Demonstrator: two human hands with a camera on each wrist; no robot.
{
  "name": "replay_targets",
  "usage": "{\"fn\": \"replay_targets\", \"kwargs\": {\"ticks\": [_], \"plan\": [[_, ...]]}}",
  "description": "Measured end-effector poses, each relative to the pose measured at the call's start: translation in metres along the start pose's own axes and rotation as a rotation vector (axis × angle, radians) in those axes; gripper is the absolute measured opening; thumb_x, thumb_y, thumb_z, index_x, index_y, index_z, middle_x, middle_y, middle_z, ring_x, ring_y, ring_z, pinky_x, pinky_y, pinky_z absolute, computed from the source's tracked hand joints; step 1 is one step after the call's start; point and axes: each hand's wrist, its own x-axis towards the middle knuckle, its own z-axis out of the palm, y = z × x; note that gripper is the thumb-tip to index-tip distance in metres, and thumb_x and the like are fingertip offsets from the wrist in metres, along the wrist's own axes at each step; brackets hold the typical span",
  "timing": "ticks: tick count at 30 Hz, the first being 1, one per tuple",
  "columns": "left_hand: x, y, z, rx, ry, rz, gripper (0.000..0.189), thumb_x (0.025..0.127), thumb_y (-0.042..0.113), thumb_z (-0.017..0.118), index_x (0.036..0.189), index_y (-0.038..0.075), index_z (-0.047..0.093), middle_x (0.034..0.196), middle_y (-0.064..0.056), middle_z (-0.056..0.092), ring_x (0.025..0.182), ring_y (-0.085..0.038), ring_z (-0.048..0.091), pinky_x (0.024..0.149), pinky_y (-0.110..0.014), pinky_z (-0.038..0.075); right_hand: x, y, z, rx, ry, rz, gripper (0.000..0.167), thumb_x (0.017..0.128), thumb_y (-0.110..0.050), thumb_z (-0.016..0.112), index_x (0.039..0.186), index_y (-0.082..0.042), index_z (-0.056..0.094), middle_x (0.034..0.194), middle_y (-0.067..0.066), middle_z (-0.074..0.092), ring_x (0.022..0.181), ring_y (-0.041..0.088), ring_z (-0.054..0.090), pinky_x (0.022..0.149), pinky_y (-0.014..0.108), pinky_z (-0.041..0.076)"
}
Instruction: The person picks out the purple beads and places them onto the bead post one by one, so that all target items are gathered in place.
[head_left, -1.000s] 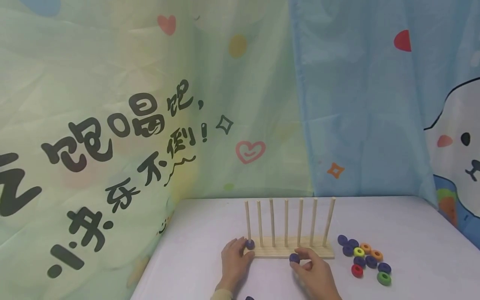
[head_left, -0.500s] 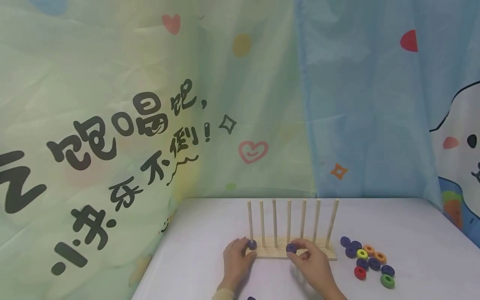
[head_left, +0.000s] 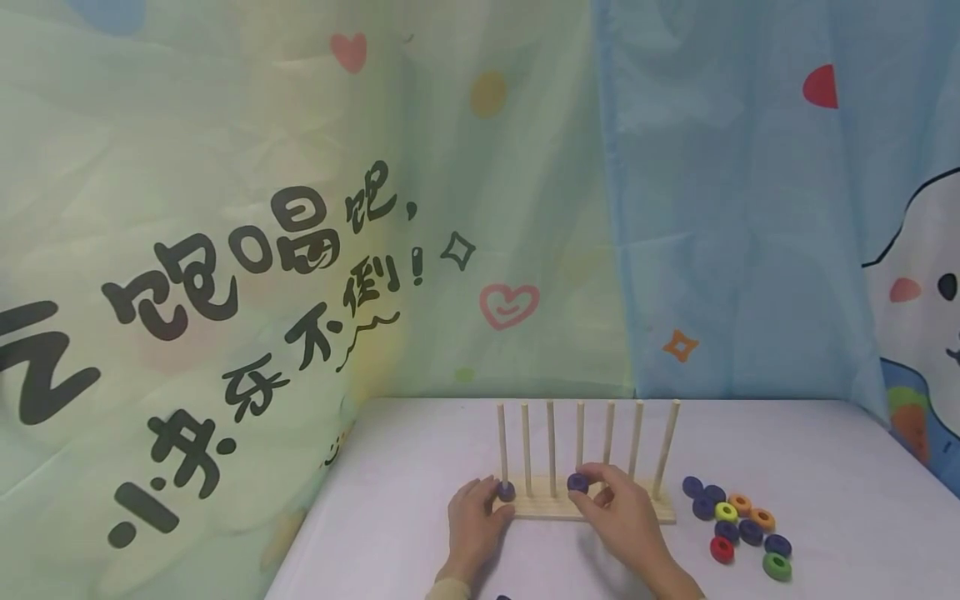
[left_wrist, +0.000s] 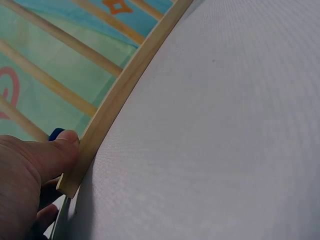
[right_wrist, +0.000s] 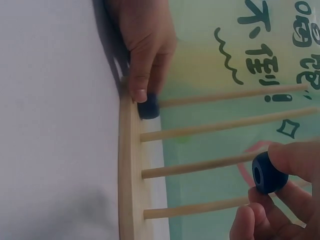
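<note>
A wooden rack [head_left: 551,503] has a row of several upright pegs on a flat base. One dark blue ring bead [right_wrist: 148,106] sits at the bottom of its leftmost peg. My left hand [head_left: 474,521] grips the left end of the base; in the left wrist view the thumb [left_wrist: 57,152] lies along the base beside that bead. Between thumb and fingers, my right hand [head_left: 618,512] pinches another dark blue ring bead [right_wrist: 269,172], its hole showing in the right wrist view. In the head view this bead is in front of the middle pegs, above the base and below the peg tops.
To the right of the rack lie several loose ring beads: dark blue [head_left: 751,532], orange [head_left: 762,519], yellow [head_left: 725,512], red [head_left: 722,549] and green [head_left: 777,567]. Another dark bead [head_left: 504,597] is cut off at the bottom edge. A printed curtain [head_left: 495,208] hangs behind the white table [head_left: 420,450].
My right hand has raised the dark blue bead from in front of the base to over it, moving slightly left. The left hand stays on the rack's left end. The head view has shifted slightly.
</note>
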Motion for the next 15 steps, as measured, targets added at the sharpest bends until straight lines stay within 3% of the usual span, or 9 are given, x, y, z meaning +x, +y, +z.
{"fn": "replay_targets", "kwargs": {"ticks": [7, 15], "plan": [[-0.002, -0.002, 0.000, -0.003, 0.016, 0.039, 0.043, 0.078, 0.027, 0.078, 0.117, 0.014, 0.068, 0.126, -0.006, 0.066, 0.125, -0.034, 0.051, 0.109, -0.059, 0.031, 0.005, -0.006, 0.000, 0.007, -0.006, 0.034, 0.038, 0.080, -0.021, 0.081, 0.114, -0.012, 0.067, 0.096, -0.001, 0.069, 0.064, 0.007, 0.053, 0.051, 0.021, 0.044], [-0.001, -0.001, -0.001, -0.003, 0.008, 0.021, 0.045, 0.078, 0.029, 0.078, 0.120, 0.013, 0.067, 0.127, -0.006, 0.065, 0.126, -0.034, 0.050, 0.109, -0.058, 0.030, 0.010, -0.013, 0.001, 0.032, 0.040, -0.052, 0.032, 0.079, -0.020, 0.081, 0.108, -0.014, 0.068, 0.095, -0.002, 0.069, 0.063, 0.005, 0.054, 0.050, 0.021, 0.045]]}}
